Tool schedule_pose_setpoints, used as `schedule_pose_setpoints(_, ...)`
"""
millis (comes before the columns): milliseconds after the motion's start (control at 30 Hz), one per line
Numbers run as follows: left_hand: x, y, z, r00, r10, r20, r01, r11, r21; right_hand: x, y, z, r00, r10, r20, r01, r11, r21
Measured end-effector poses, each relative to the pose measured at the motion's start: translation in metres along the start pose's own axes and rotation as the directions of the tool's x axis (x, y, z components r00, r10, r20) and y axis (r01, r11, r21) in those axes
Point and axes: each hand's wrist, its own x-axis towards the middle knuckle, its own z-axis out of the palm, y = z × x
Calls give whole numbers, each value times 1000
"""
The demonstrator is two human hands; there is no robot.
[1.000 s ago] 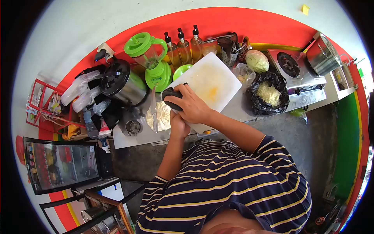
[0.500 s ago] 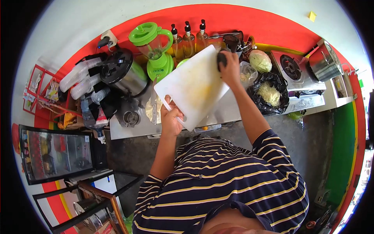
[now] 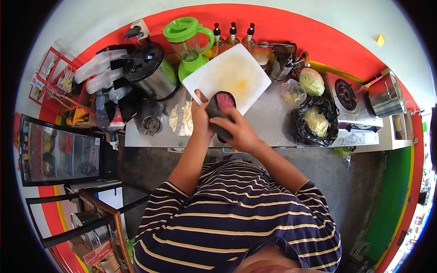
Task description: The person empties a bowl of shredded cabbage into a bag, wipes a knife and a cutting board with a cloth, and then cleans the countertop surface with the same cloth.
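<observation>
My left hand [image 3: 201, 120] is closed on the handle end of a white cutting board [image 3: 223, 68], which is tilted up above the counter. Yellowish stains mark the board's face. Fingers curled, my right hand [image 3: 239, 132] grips a dark grey cloth [image 3: 219, 119] with a pink patch at its upper end. The cloth is over the board's near edge, close against my left hand, and whether it touches those fingers is hard to tell. Left of the board, a knife [image 3: 179, 123] lies on a pale yellowish sheet [image 3: 187, 119] beside a small metal cup [image 3: 151, 124].
A green blender [image 3: 187, 45] and several pump bottles [image 3: 233, 36] line the red wall. To the right are a cabbage [image 3: 312, 82], shredded cabbage [image 3: 316, 122] in a black bag [image 3: 300, 129], a stove [image 3: 345, 93] and a steel pot [image 3: 386, 95]. A large black-lidded container [image 3: 152, 75] stands left.
My right hand has brought the cloth from the board's far right edge down to its near side, beside my left hand. The board has turned slightly, still held by my left hand.
</observation>
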Motion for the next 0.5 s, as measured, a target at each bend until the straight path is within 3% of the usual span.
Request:
schedule_pose_setpoints(100, 0, -7, -4, 998, 20, 55, -19, 1000, -15, -11, 16, 5, 996, -5, 88, 14, 995, -102)
schedule_pose_setpoints(167, -8, -5, -3, 1000, -28, 2, 28, 995, -97, -11, 29, 0, 995, 40, -93, -53, 988, -142)
schedule_pose_setpoints(200, -9, -8, -6, 994, -8, 105, 24, 988, -151, -11, 35, -4, 988, 65, -142, -88, 983, -162)
schedule_pose_setpoints(333, -11, -3, -25, 965, 0, 263, 29, 994, -106, -15, 67, -28, 964, 122, -238, -178, 956, -233)
schedule_pose_setpoints(400, -17, 4, -23, 968, 4, 251, 18, 996, -88, -18, 89, -39, 941, 129, -312, -219, 937, -273)
schedule_pose_setpoints(500, -28, 15, -13, 983, 8, 186, 3, 998, -60, -22, 126, -57, 874, 257, -413, -392, 874, -287)
